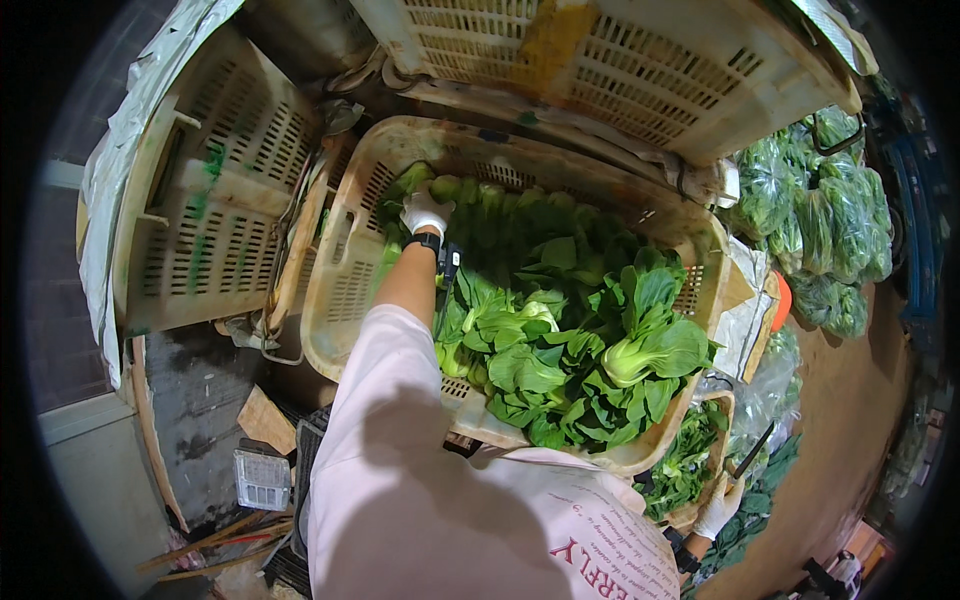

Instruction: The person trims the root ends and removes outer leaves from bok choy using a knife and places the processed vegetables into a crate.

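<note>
My left hand (427, 212), in a white glove, reaches into a large plastic crate (330, 300) and touches a head of bok choy (412, 180) at its far left corner; shadow hides whether the fingers grip it. More bok choy (652, 360) lies heaped in the crate, the near right part brightly lit. Out to the right, beyond the crate's near corner, my right hand (718, 508), also white-gloved, holds a knife (754, 451) with a dark blade pointing up and away. Both wrists wear dark bands.
Empty-looking plastic crates stand tilted at the left (217, 195) and the far side (600, 60). Beside my right hand a smaller crate holds leafy greens (686, 450). Bagged greens (825, 210) are stacked farther right. A floodlight (262, 478) and wooden sticks (232, 541) lie at the lower left.
</note>
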Available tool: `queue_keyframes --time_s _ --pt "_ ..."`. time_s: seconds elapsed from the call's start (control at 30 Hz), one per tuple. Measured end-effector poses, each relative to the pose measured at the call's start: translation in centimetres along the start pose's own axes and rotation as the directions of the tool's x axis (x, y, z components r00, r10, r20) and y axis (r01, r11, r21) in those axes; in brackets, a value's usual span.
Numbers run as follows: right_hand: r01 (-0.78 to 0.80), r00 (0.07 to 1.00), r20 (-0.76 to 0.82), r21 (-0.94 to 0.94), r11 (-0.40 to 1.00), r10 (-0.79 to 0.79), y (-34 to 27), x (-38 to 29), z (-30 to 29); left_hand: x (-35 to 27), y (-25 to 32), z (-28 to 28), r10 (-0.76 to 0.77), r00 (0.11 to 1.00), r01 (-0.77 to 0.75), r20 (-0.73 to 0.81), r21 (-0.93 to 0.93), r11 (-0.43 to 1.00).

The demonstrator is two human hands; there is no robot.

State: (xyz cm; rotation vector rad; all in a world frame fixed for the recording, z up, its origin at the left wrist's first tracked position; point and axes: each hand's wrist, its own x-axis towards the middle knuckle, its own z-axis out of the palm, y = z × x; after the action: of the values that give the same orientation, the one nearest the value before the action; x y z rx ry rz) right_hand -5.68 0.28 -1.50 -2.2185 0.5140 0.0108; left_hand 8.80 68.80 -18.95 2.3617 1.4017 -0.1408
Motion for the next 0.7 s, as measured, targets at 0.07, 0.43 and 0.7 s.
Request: queue_keyframes --time_s 0.07,0.43,0.7 --pt "0.081 0.996 -0.027 -0.026 0.996 -0.082 -2.4 -0.4 1.0 -1.1 -1.0 -0.2 0.013 0.998 -0.021 -0.055 -0.142 0.99" --pt "0.022 1.0 0.009 0.388 0.921 -0.028 -1.0 -0.2 0.3 -14.2 -2.2 -11.3 0.595 0.798 0.421 0.096 -0.795 -0.437" --pt "0.163 0.98 0.045 0.387 0.908 -0.194 -4.5 0.1 0.5 -28.3 6.4 -13.5 0.72 0.69 0.146 -0.076 -0.96 -0.24"
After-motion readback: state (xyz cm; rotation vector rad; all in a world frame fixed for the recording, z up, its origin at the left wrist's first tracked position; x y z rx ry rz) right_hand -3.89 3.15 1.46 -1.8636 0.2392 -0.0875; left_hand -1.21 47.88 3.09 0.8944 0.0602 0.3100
